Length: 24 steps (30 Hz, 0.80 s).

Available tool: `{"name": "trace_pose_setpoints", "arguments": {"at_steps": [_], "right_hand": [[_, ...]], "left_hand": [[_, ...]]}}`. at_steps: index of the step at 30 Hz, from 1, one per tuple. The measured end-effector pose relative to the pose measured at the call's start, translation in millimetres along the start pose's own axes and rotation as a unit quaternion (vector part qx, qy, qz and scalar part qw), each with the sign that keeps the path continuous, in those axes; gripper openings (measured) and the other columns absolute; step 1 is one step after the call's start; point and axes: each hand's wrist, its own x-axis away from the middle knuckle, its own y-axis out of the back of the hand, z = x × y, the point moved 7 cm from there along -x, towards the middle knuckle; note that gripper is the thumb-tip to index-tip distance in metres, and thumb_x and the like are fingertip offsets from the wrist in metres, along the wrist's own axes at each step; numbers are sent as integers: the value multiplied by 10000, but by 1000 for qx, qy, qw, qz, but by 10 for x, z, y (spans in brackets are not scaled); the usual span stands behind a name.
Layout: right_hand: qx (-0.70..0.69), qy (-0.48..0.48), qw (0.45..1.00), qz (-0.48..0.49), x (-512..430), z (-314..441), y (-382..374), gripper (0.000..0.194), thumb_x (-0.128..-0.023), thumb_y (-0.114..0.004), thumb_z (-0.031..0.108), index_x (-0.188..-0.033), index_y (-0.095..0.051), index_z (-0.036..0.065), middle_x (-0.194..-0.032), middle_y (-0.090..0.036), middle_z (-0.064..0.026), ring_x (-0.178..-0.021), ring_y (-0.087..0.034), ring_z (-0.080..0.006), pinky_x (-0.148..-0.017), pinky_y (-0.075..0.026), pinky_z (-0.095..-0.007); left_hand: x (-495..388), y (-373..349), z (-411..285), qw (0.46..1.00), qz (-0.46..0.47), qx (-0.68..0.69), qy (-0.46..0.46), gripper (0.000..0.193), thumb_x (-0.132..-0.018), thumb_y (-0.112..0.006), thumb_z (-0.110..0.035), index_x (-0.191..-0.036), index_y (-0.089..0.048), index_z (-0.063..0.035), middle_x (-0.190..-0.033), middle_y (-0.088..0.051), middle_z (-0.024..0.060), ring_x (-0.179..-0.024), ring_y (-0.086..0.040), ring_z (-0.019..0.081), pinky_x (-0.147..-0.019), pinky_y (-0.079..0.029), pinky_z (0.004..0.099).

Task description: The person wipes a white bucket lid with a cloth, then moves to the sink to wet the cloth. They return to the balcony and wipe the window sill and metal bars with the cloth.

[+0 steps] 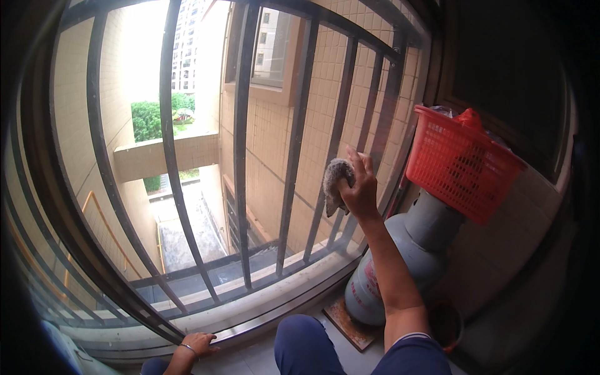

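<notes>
My right hand (363, 190) is raised to the window glass (267, 126), its fingers around a grey, fuzzy cloth (338, 180). The cloth lies at the right part of the pane, in front of the dark metal bars outside. Low at the left, my left hand (199, 344) rests on the metal window track (243, 330), beside the foot of the dark sliding frame (117, 276). A bracelet is on that wrist, and I see nothing in the hand.
Right of the window a grey gas cylinder (370, 293) stands on a patterned board (349, 321). On its top sits a tilted red plastic basket (461, 161) with bags in it. A dark round container (445, 323) is behind my right arm. My knee (304, 344) is near the track.
</notes>
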Motion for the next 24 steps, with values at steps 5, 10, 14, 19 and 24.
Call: {"name": "trace_pose_setpoints", "arguments": {"at_steps": [5,10,14,19,24], "right_hand": [[18,54,998,-11,168,3,-69,511,-742,-609,72,-1248,-540,46,-1114,-538,-192,-969,-616,-370,-834,-530,-413],[-13,-14,1000,16,-22,-92,-29,528,-741,-625,84,-1261,-538,62,-1059,-552,-188,-958,-624,-364,-831,-532,-412],[9,23,1000,-5,83,-66,-36,541,-731,-617,72,-1266,-535,69,-1055,-552,-186,-947,-622,-366,-822,-529,-421],[-9,13,1000,2,67,-94,-45,525,-733,-619,59,-1252,-543,66,-1069,-551,-188,-958,-614,-376,-822,-522,-429],[6,0,1000,14,36,-90,-11,527,-736,-618,61,-1258,-540,63,-1081,-552,-187,-973,-611,-376,-832,-518,-427]], "left_hand": [[-34,-46,42,1000,2,2,6,575,-818,-593,-571,-1218,-609,-159,-1176,-640,116,-1110,-597,282,-926,-482,394],[-85,-89,51,1000,-1,6,-3,591,-813,-591,-585,-1219,-608,-156,-1173,-641,120,-1107,-599,284,-921,-485,396],[-72,-68,47,1000,-5,9,3,589,-811,-600,-579,-1219,-608,-155,-1170,-642,121,-1100,-602,289,-918,-487,400],[-73,-84,58,1000,1,9,-2,590,-808,-606,-575,-1218,-610,-150,-1164,-644,124,-1096,-604,291,-920,-486,400],[-50,-46,45,1000,-5,13,2,593,-806,-607,-577,-1212,-615,-145,-1167,-643,127,-1098,-602,296,-924,-484,399]]}}
